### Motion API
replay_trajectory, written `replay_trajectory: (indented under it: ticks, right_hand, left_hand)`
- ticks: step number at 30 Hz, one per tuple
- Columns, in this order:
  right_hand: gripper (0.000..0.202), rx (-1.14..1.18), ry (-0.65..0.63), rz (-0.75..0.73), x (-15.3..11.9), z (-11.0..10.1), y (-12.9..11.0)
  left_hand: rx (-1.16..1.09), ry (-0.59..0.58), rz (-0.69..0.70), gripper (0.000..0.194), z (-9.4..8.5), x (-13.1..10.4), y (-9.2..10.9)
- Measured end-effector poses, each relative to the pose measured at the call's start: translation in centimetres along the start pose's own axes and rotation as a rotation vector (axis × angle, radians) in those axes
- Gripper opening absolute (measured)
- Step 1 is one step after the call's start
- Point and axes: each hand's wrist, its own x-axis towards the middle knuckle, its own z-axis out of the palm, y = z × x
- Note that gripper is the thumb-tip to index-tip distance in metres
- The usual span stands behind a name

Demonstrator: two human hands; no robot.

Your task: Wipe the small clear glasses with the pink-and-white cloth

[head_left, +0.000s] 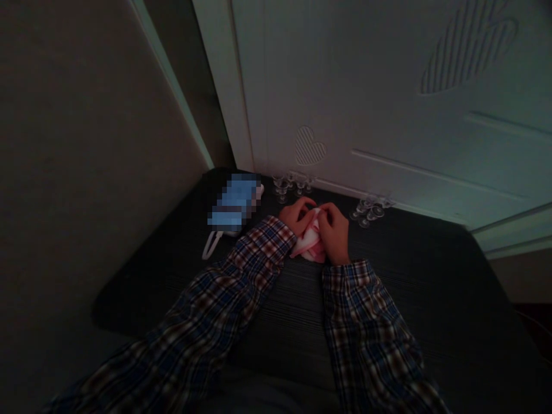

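Between my two hands is a small pink-and-white cloth (311,244), bunched at the top and hanging down over the dark tabletop. My left hand (296,213) grips its upper left side with bent fingers. On the other side my right hand (335,230) pinches the upper right edge between thumb and fingers. Whether anything is wrapped inside the cloth is hidden. Behind my left hand stands a group of several small clear stemmed glasses (282,188). Another group of small glasses (367,210) is just right of my right hand.
A phone-like device with a lit, blurred screen (235,201) lies at the back left, with a white cable (210,246) looping from it. The dark table (276,322) meets a white panel with heart reliefs (345,86) behind and a wall (86,144) at left.
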Motion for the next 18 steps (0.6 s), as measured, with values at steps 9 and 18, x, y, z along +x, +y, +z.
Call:
replay_trajectory:
  ticks: [9,18]
  right_hand:
    - [0.016,0.051,0.058,0.006,-0.12,0.00,-0.05]
    - [0.016,0.080,0.065,0.004,-0.10,0.11,0.00]
  left_hand:
    - [-0.062,0.019,0.048,0.027,-0.18,-0.07,0.20]
    - [-0.048,0.068,0.031,0.028,-0.16,-0.14,0.23]
